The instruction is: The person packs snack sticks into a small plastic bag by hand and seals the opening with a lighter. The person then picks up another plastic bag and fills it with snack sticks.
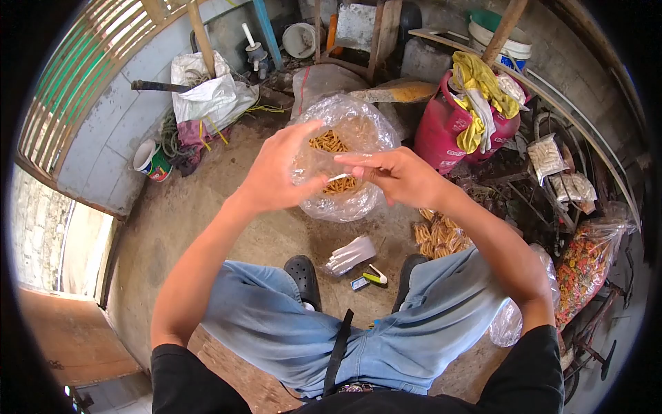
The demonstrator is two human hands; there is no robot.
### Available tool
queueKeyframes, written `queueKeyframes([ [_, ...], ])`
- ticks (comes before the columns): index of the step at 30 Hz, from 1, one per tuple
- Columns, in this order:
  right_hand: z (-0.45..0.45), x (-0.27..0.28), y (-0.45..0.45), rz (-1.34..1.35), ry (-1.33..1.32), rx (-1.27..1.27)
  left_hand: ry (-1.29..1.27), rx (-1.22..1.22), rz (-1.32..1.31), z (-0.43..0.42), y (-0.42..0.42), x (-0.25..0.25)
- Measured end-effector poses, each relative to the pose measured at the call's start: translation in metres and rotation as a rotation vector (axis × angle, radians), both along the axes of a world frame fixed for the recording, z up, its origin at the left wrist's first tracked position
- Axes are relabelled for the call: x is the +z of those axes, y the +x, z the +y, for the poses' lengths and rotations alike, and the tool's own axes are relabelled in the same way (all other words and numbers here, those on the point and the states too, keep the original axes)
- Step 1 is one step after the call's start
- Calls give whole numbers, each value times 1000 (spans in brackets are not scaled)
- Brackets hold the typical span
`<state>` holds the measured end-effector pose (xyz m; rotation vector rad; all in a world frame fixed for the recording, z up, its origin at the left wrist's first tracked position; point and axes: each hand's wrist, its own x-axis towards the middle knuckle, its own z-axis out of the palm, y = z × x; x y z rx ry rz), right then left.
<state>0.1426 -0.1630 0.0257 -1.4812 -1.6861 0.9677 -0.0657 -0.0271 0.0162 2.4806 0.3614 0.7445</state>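
My left hand [279, 169] is raised over a large clear plastic bag [372, 131], its thumb and fingers spread in a wide curve. Opposite it, my right hand [396, 174] has its fingers stretched toward the left, with thumb and fingertips close together. A thin white strip [339, 176] shows between the hands; whether it belongs to a small clear packet at my right fingertips, I cannot make out. Brown stick-shaped snacks [329, 141] lie inside the large bag below. On the floor between my feet are a stack of white-edged plastic bags [350, 255], a green-and-white stapler [376, 276] and a small blue box [359, 283].
Packed snack bundles [440, 236] lie on the floor at the right. Behind them stand pink gas cylinders [441, 131] with a yellow cloth [483, 90] on top. A bag of colourful snacks [586, 269] leans at far right. A white sack [207, 96] and a paint bucket [153, 161] stand at left.
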Motion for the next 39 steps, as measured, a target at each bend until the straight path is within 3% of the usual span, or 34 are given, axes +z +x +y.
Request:
queueKeyframes([
  [1, 0, -3, -2, -92, 140, 64, 195, -12, 51, -7, 3, 4],
  [2, 1, -3, -3, -91, 139, 67, 193, -10, 52, -10, 6, 5],
  [4, 2, -4, -6, -188, 209, 150, 429, -11, 70, -15, 11, 7],
  [10, -1, -3, -12, -293, 372, 172, 534, -15, 45, -11, 19, 2],
  [14, 1, -15, -6, -185, 488, 157, 417, -33, 56, -6, 17, -5],
  [16, -4, 1, -7, -254, 154, 101, 391, -24, 34, -4, 16, -6],
  [20, -6, 11, -10, -312, 116, 114, 366, -27, 67, -3, 14, -6],
  [22, -6, 10, -13, 141, -211, 43, 373, -32, 60, -4, 14, -5],
  [32, -1, 13, -16, 316, -278, -12, 433, 21, 99, -4, 12, 0],
  [35, -1, 15, -12, 321, -208, -32, 335, 100, 162, -2, 9, 0],
  [37, -1, 16, -5, 307, -209, -85, -140, 213, 92, 3, 6, -14],
  [38, -1, 14, -4, 307, -208, -86, -139, 212, 91, 4, 6, -20],
  [39, -1, 10, -3, 303, -160, -139, -585, 209, 42, 3, 6, -23],
])
